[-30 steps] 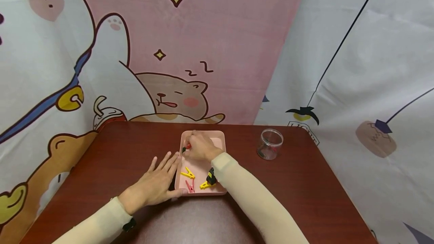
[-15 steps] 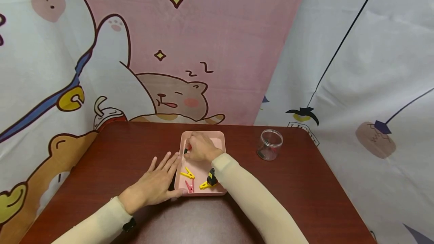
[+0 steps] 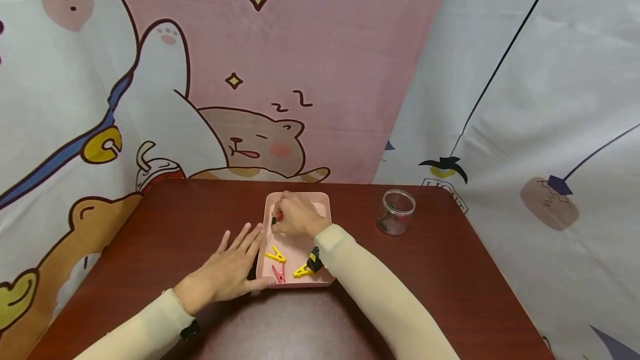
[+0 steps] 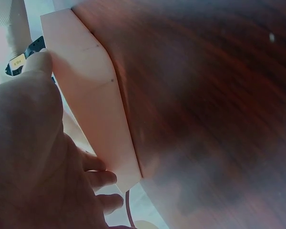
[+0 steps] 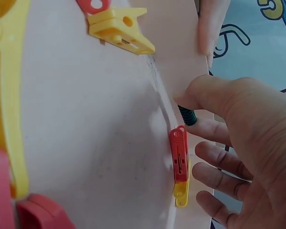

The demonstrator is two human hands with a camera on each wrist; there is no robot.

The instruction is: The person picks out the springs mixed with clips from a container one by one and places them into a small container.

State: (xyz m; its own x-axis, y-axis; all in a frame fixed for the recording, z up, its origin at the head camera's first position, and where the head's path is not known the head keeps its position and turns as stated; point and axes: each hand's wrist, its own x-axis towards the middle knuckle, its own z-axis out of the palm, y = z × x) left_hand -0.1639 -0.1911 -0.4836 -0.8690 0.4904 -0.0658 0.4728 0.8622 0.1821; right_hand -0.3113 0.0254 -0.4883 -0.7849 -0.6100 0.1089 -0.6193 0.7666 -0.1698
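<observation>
My right hand (image 3: 297, 214) reaches into the far left of a shallow pink tray (image 3: 327, 279). In the right wrist view, its thumb and forefinger pinch a small dark green ridged cylinder (image 5: 187, 115) beside the tray wall. Just below that piece lie a red clothespin (image 5: 179, 155) and a yellow clothespin (image 5: 182, 194), overlapping. My left hand (image 3: 220, 274) is spread flat, fingertips at the tray's left edge and thumb at its near corner. Nearer me in the tray lie a yellow clothespin (image 3: 276, 255), a pink clothespin (image 3: 279, 274) and another yellow clothespin (image 3: 302, 271).
To the right of the tray stands a clear round jar (image 3: 396, 213) with small red and dark things inside. The brown table (image 3: 440, 282) ends at a patterned cloth backdrop (image 3: 320, 71). A black wrist device (image 3: 314, 260) hangs over the tray's right side.
My right hand has stayed in the same corner, its fingertips shifting slightly; the green piece has moved a little. The left hand keeps its place, and the head view has shifted slightly.
</observation>
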